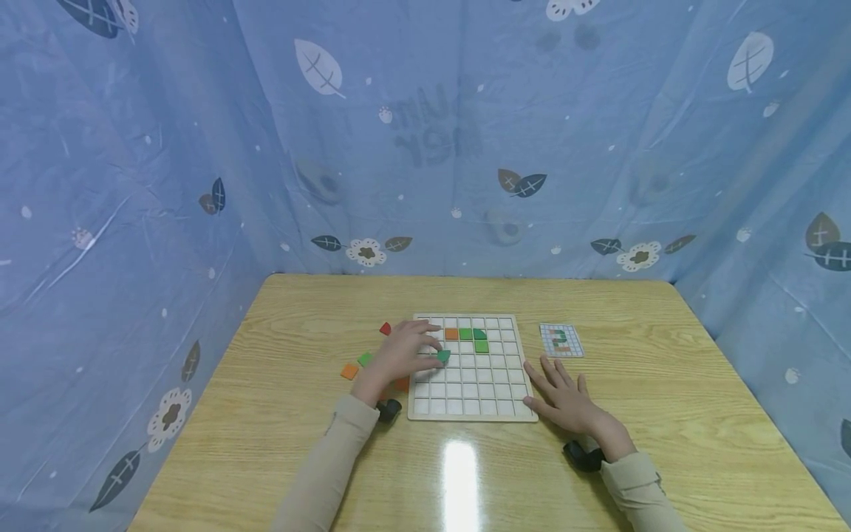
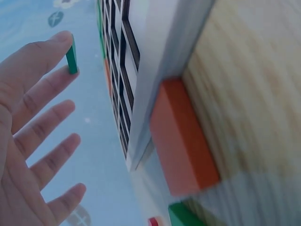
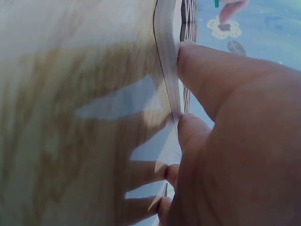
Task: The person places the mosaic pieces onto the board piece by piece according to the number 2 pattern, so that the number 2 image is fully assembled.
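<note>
My left hand (image 1: 405, 350) pinches a dark green tile (image 1: 443, 356) between thumb and index finger, above the left part of a white grid board (image 1: 454, 413). In the left wrist view the tile (image 2: 71, 57) shows edge-on between the fingertips, the other fingers spread apart. On the board's upper middle lie an orange tile (image 1: 452, 334), a light green tile (image 1: 466, 334), a dark green rounded tile (image 1: 480, 334) and, below that, another light green tile (image 1: 482, 346). My right hand (image 1: 565, 399) rests with straight, spread fingers at the board's right edge, thumb and index touching the rim.
Left of the board lie loose tiles: a red one (image 1: 385, 329), a light green one (image 1: 365, 359) and an orange one (image 1: 349, 372). Another orange tile (image 2: 181, 139) lies against the board's side. A pattern card (image 1: 561, 340) lies to the right. A blue curtain (image 1: 425, 185) hangs behind.
</note>
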`<state>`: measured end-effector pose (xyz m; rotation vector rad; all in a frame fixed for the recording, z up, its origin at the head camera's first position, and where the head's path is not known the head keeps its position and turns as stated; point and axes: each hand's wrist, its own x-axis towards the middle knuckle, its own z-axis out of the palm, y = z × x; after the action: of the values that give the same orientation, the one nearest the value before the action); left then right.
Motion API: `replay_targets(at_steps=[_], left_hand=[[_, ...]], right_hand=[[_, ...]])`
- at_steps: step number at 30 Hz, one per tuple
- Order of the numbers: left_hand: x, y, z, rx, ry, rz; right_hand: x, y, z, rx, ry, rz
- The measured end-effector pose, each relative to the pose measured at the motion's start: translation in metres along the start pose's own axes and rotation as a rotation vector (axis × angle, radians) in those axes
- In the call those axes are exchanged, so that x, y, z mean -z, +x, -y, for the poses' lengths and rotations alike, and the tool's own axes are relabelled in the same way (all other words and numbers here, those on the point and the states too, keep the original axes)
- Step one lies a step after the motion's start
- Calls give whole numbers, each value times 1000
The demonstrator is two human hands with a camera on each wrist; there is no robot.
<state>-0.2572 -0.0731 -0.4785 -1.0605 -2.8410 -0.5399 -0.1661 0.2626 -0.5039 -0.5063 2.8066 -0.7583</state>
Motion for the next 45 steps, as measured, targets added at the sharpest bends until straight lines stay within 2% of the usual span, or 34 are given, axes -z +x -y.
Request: replay_targets(at_steps=[9, 19, 31, 35, 41, 45], left_hand=[[-5, 10, -13, 10, 61, 37], [-9, 21, -23, -19, 38, 28], [-18, 41, -28, -7, 87, 63], [-18, 45, -33, -7, 104, 78], [-17, 47, -41, -3, 81, 90], [-21, 51, -45, 4, 111, 104]], right_hand=[[-1, 0, -1, 4, 7, 1], [-1, -1, -3, 6, 7, 2], [3, -2, 0, -3, 0, -2], [2, -1, 0, 1, 0, -2], [0, 0, 0, 10, 3, -3], [0, 0, 1, 11, -1, -4]])
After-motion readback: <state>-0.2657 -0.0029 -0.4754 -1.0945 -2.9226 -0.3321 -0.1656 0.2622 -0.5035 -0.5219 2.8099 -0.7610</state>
